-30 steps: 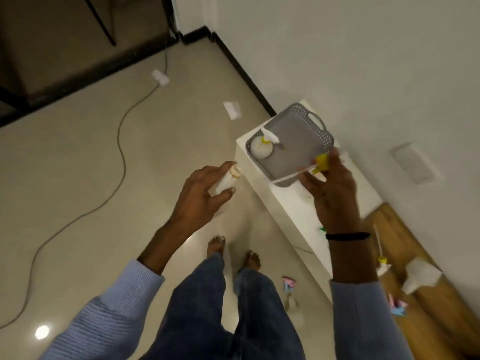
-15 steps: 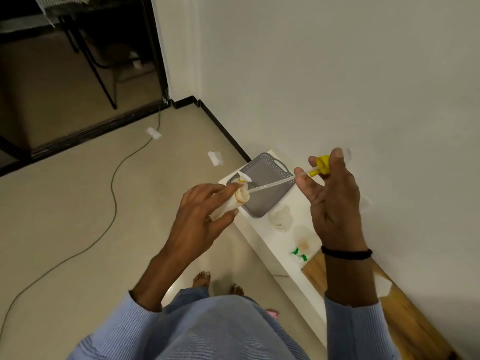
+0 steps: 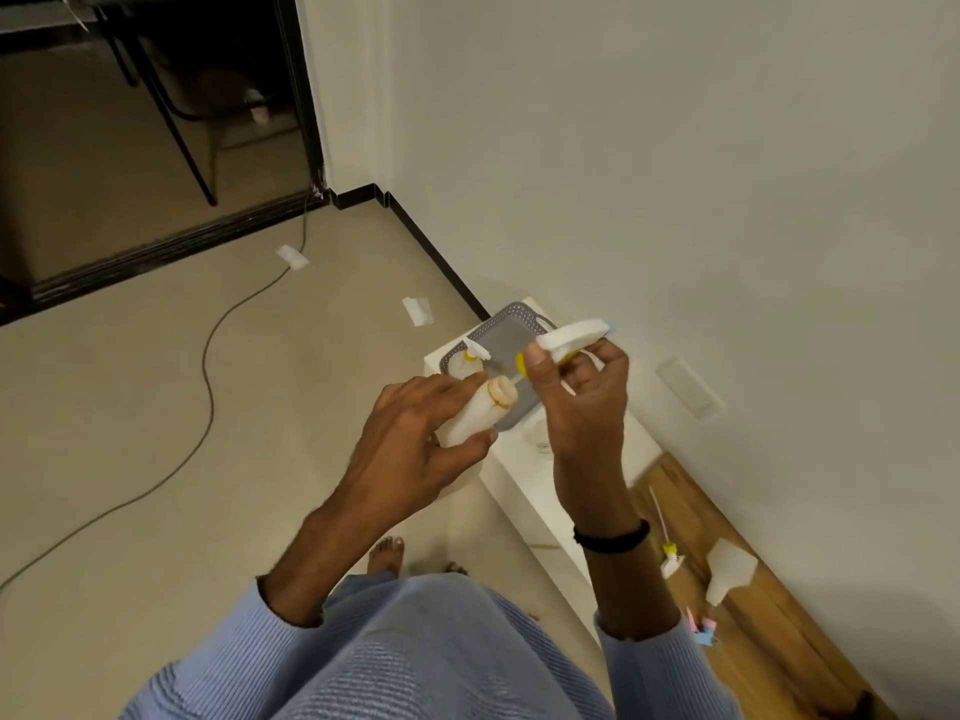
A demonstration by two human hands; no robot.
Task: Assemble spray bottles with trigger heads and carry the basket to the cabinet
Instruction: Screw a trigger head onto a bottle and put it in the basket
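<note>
Wall (image 3: 675, 200) runs tight along right side of table (image 3: 519, 475); no passage there. Left of table: open floor (image 3: 130, 433), one cable (image 3: 208, 366) well apart. Basket (image 3: 511, 330) takes table's far end; assembled bottle (image 3: 464, 362) upright in its left corner, grey bottom showing open to the right. Over basket's near rim, left hand (image 3: 415, 449) gripping open bottle (image 3: 478, 413) and right hand (image 3: 587, 407) holding trigger head (image 3: 571, 332), close together, block the near approach.

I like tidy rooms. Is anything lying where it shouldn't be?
Yes. A spare bottle and a spare trigger head lie loose on the wooden boards by the wall, beside pink and blue bits. They look dropped, not set out like the basket on the white cabinet.
</note>
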